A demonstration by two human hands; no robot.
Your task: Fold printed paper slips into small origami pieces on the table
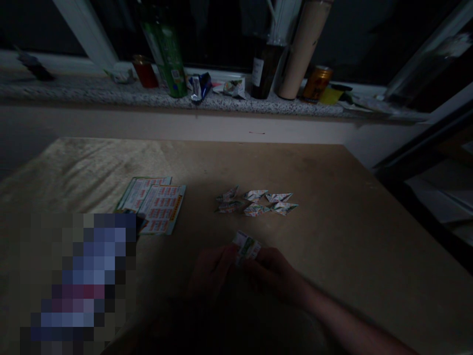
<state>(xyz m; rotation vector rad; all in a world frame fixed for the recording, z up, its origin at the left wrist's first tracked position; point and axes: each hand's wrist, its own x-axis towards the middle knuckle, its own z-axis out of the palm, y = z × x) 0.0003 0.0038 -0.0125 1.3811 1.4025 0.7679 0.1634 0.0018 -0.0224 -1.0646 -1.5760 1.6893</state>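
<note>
Head view records two bare hands at the near edge of the work, meeting over one small folded piece of white-and-green printed paper [247, 245]. The left hand [212, 268] appears to pinch its left side, though deep shadow hides most of the fingers; the right hand [271, 268] has thumb and fingers closed on its right side, with no visible gap. The piece is held just above the brown tabletop [332, 236]. Judged from its state, folding is the step in hand; the next move calls for a steady hold on one side and firm fingertip pressure along a crease. Beyond the hands stand six pointed folded pieces of printed paper [255, 195], counted as two rows of three. To their left lie flat white-and-green printed sheets with red figures [162, 209]: two are visible, overlapping; any beneath cannot be counted. Farthest off, the speckled grey stone sill [218, 103] bears, among other items, one green plastic bottle [168, 59], one dark bottle with a white label [264, 74], one tall pale cylinder [305, 49] and one orange-gold can [318, 84].
</note>
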